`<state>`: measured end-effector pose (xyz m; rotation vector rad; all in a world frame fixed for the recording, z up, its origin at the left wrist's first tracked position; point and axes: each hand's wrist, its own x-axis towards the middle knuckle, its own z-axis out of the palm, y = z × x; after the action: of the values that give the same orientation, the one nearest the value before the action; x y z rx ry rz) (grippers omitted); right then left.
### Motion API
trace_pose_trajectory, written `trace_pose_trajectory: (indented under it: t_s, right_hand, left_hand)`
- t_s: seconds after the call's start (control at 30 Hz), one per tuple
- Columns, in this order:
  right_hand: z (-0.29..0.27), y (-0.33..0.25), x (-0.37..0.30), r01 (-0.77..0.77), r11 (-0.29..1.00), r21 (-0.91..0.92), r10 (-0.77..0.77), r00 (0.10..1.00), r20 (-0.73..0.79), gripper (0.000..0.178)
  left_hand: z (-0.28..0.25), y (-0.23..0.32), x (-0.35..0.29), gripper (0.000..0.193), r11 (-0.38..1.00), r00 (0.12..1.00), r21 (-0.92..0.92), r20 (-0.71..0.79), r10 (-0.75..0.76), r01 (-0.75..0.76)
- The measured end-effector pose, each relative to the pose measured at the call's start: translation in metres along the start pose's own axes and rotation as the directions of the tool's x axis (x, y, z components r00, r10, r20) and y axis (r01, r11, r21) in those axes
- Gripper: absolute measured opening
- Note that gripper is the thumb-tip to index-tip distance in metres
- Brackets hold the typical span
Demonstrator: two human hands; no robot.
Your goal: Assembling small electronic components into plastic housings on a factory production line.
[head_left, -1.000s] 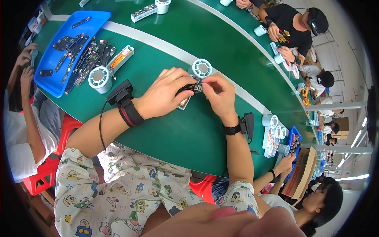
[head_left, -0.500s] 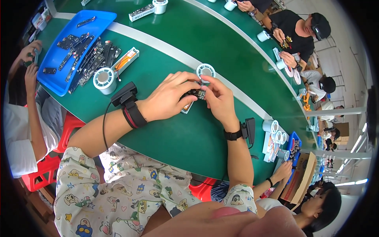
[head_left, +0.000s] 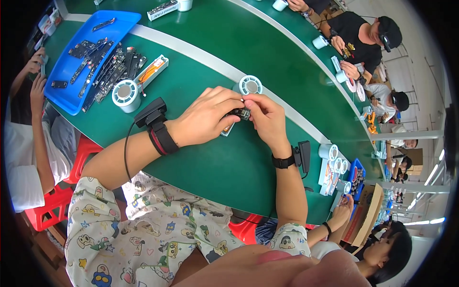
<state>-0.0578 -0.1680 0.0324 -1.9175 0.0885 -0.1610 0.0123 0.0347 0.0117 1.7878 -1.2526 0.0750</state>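
A small dark circuit board (head_left: 243, 114) is between my two hands, above the green table. My left hand (head_left: 206, 115) is closed on the board, its fingers curled over and hiding much of it. My right hand (head_left: 268, 119) pinches thumb and forefinger together at the board's upper edge; what lies between those fingertips is hidden. Just beyond them stands a pale blue round fan head (head_left: 251, 86) with a grey centre. Part of a light-coloured handle casing (head_left: 228, 130) shows under my hands.
At the left, a blue tray (head_left: 128, 20) holds circuit boards, with a pile of them (head_left: 117, 67) by its edge. Beside it are another fan (head_left: 126, 94) and an open handle with orange wires (head_left: 154, 70). More fans (head_left: 329, 152) stand at the right. Co-workers sit around the tables.
My right thumb and forefinger have come together in a pinch at the board's upper edge. The left hand has hardly moved. A boxed fan on the far table has shifted left.
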Motion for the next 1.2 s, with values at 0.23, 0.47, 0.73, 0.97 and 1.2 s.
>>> trace_pose_trajectory:
  t_s: [0.23, 0.47, 0.73, 0.97, 1.2]
  right_hand:
    - [-0.002, 0.006, 0.002, 0.112, 0.993, -0.045, -0.112, 0.994, 0.010, 0.016]
    - [-0.007, -0.002, 0.001, 0.070, 0.994, -0.080, -0.067, 0.997, 0.044, 0.018]
    - [-0.004, -0.013, 0.000, -0.092, 0.993, -0.075, 0.096, 0.994, 0.053, 0.018]
    - [-0.009, -0.010, 0.000, -0.176, 0.984, -0.032, 0.178, 0.980, 0.086, 0.018]
    - [-0.013, 0.007, 0.002, -0.181, 0.970, 0.164, 0.160, 0.978, 0.130, 0.017]
  left_hand:
    - [-0.002, 0.002, 0.001, 0.034, 1.000, 1.000, 0.005, -0.022, 0.010, -0.009]
    - [0.000, 0.000, 0.001, 0.034, 0.999, 0.999, 0.025, -0.027, 0.036, -0.035]
    - [0.000, 0.002, 0.000, 0.033, 0.999, 0.998, 0.043, -0.059, 0.033, -0.030]
    - [-0.001, 0.001, 0.000, 0.032, 0.998, 0.998, 0.058, -0.062, 0.027, -0.023]
    - [-0.003, 0.000, 0.002, 0.031, 1.000, 0.999, 0.024, -0.036, -0.018, 0.018]
